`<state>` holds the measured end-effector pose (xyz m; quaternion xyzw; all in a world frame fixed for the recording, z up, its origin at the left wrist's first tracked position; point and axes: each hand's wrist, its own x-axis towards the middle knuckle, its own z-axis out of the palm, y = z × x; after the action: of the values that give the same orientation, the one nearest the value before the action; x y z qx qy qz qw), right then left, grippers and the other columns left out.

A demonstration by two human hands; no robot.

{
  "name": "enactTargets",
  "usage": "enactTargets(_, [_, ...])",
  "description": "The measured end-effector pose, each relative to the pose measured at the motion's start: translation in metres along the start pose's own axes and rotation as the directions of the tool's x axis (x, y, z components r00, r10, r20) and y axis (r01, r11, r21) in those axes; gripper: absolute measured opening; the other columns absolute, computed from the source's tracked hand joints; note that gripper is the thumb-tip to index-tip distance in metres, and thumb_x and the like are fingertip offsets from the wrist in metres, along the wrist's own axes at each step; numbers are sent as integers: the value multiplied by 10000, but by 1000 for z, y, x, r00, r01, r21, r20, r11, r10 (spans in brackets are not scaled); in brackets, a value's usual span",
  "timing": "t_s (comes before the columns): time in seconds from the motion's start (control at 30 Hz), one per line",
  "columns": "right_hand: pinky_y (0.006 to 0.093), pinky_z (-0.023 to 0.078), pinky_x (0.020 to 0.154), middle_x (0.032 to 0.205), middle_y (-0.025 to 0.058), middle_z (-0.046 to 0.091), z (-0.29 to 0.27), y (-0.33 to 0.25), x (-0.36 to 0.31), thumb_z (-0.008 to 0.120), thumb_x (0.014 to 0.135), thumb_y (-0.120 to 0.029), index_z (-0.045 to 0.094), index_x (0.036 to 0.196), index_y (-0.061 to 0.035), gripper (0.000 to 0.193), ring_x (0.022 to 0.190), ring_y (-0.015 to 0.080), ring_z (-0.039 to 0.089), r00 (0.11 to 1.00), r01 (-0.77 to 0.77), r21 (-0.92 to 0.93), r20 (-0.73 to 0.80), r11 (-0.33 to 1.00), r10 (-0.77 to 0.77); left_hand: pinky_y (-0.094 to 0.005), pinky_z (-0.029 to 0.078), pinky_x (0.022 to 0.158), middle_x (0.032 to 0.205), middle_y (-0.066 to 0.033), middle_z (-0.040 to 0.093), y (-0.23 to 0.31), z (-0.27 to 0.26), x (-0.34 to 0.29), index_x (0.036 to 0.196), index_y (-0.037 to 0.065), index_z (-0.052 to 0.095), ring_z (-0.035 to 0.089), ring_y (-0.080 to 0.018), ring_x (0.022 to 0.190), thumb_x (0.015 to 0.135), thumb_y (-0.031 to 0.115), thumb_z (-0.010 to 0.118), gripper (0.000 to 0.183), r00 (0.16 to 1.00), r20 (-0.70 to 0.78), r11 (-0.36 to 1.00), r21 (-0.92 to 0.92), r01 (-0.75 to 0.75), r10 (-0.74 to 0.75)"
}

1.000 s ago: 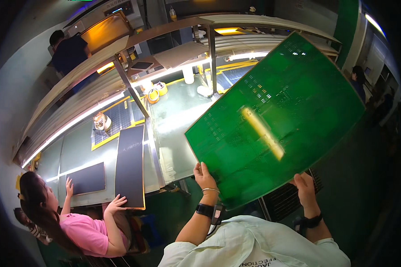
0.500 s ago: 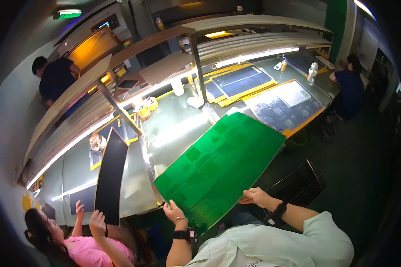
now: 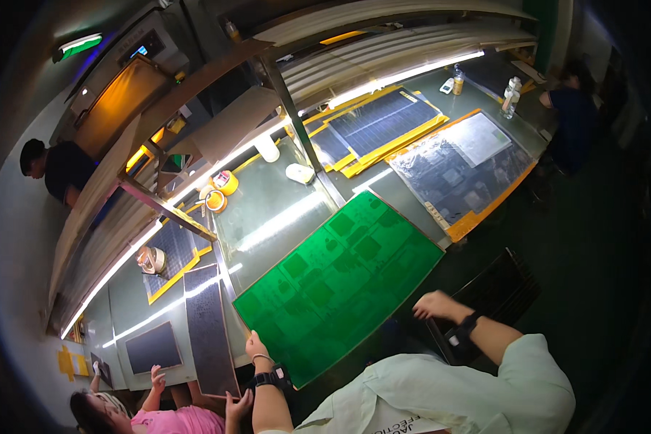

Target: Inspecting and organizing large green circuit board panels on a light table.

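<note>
A large rectangular green panel [image 3: 340, 286], printed with darker green patches, lies tilted at the front of the bench, its near corner jutting out toward me. My left hand [image 3: 257, 346] is closed on the panel's left edge, thumb uppermost; its other fingers are mostly hidden. Just off the right-hand near edge is my right hand [image 3: 440, 307], with fingers curled in and nothing visible in them. A black strap with a small box sits on each of my wrists.
At left, a person in pink [image 3: 177, 419] handles a long dark panel [image 3: 211, 325]. Clear film sheets with yellow borders [image 3: 456, 170] cover the bench's right part. Tape rolls [image 3: 215, 201], a white mouse-shaped object [image 3: 299, 173] and bottles [image 3: 511, 98] stand beneath a lit shelf. A dark rack [image 3: 495, 296] is at right.
The green panel has come down flatter onto the bench. My right hand has left its edge and moved slightly up and right. The neighbour's dark panel has been lowered onto the bench.
</note>
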<state>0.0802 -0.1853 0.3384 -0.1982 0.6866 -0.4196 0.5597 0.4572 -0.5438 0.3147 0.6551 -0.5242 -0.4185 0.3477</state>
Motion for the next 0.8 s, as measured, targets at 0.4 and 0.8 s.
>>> enactTargets(0.4, [373, 368, 789, 948, 107, 489, -98, -63, 56, 617, 672, -145, 535, 942, -56, 296, 918, 286, 454, 568, 13, -738, -550, 675, -612, -356, 463, 541, 756, -106, 572, -35, -29, 107, 822, -30, 546, 565, -244, 626, 778, 348, 545, 380, 952, 161, 947, -150, 284, -260])
enactTargets(0.8, [398, 346, 896, 1197, 142, 425, -145, -39, 51, 581, 700, -163, 513, 1047, -48, 371, 1095, 333, 397, 555, -258, -850, -519, 459, -650, -332, 471, 555, 753, -104, 577, 1, 47, 130, 856, -26, 555, 570, -228, 633, 791, 309, 544, 342, 935, 181, 935, -128, 331, -306])
